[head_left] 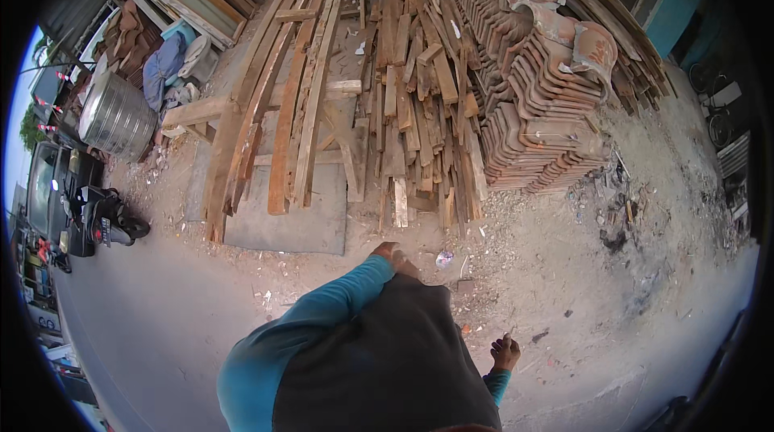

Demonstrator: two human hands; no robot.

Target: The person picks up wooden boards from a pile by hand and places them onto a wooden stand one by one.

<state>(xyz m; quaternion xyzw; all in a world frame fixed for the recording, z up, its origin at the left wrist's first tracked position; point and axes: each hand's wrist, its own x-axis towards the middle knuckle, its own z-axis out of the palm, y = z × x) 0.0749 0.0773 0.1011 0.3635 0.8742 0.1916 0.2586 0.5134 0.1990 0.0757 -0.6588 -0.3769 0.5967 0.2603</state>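
Observation:
My left hand [389, 254] is in front of my dark vest, at the end of a blue sleeve [339, 291]. Its fingers are small and partly hidden, so I cannot make out whether it holds anything. Low at my right side hangs my right hand [505, 352], its fingers loosely bent and apart, with nothing visible in it. Beyond my left hand lies a heap of short wooden battens [415, 101]. Left of that heap, long timber beams [278, 109] rest across a wooden trestle [197, 112]. Neither hand touches the wood.
Tall stacks of curved clay roof tiles [540, 137] stand right of the battens. A grey sheet [282, 226] lies under the beams. At the left are a metal drum [118, 117], a white toilet [198, 61] and a parked motorbike [109, 218]. Rubble and dark debris [617, 234] dot the ground.

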